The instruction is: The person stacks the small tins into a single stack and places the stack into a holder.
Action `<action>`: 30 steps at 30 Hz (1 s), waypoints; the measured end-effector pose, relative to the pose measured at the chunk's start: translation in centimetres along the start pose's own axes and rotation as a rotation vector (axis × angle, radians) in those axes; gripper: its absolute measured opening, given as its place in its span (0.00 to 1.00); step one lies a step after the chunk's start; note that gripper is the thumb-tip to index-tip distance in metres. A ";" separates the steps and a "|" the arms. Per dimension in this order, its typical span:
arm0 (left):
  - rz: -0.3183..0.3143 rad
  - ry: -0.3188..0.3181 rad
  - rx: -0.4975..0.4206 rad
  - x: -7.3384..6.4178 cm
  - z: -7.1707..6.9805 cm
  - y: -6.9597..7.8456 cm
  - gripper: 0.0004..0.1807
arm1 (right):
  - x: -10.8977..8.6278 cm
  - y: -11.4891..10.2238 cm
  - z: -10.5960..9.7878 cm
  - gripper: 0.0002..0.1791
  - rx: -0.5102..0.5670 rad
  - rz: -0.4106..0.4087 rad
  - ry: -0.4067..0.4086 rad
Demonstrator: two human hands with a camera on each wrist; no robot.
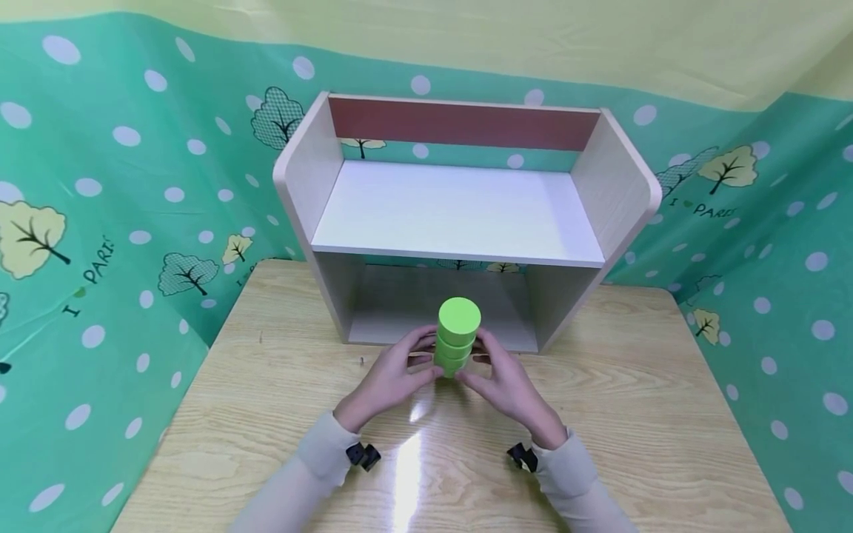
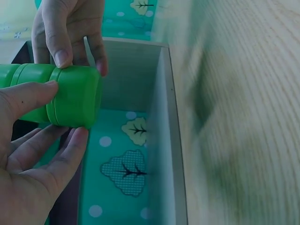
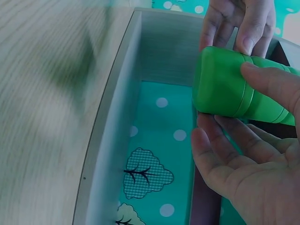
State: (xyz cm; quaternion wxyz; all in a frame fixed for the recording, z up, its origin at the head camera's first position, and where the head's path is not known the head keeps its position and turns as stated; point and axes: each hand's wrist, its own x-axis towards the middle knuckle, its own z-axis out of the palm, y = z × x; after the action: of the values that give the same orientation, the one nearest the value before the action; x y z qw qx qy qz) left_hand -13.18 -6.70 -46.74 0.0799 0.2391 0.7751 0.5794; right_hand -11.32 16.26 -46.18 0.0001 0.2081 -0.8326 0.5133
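Observation:
A bright green cylinder (image 1: pixel 459 317) with ring grooves round its side stands upright between both hands, in front of the shelf. It could be a canister or a stack of pieces; I cannot tell which. My left hand (image 1: pixel 393 370) grips it from the left, thumb on the near side and fingers behind. From the right, my right hand (image 1: pixel 506 377) holds it the same way. In the left wrist view the base of the green cylinder (image 2: pixel 77 96) appears apart from the tabletop. The right wrist view shows the thumb pressing the green cylinder (image 3: pixel 222 84) near a groove.
A two-level shelf unit (image 1: pixel 460 211) with pale side panels and a reddish back strip stands at the back of the wooden table (image 1: pixel 266 414). Patterned green cloth (image 1: pixel 120 244) hangs behind and at both sides. Small black devices are on both wrists.

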 end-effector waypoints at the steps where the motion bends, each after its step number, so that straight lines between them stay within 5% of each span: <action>1: 0.004 -0.001 -0.002 0.0 0.0 0.1 0.38 | 0.0 -0.1 -0.1 0.42 0.000 -0.008 0.003; 30: 0.101 -0.001 -0.067 0.9 -1.7 3.0 0.36 | 0.8 -2.8 -1.6 0.42 -0.043 -0.122 0.056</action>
State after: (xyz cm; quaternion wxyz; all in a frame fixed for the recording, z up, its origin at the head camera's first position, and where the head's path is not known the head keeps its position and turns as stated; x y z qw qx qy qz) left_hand -13.82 -7.06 -43.23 0.0591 0.2753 0.7421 0.6083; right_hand -11.46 16.26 -42.81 0.0590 0.2440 -0.8288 0.5001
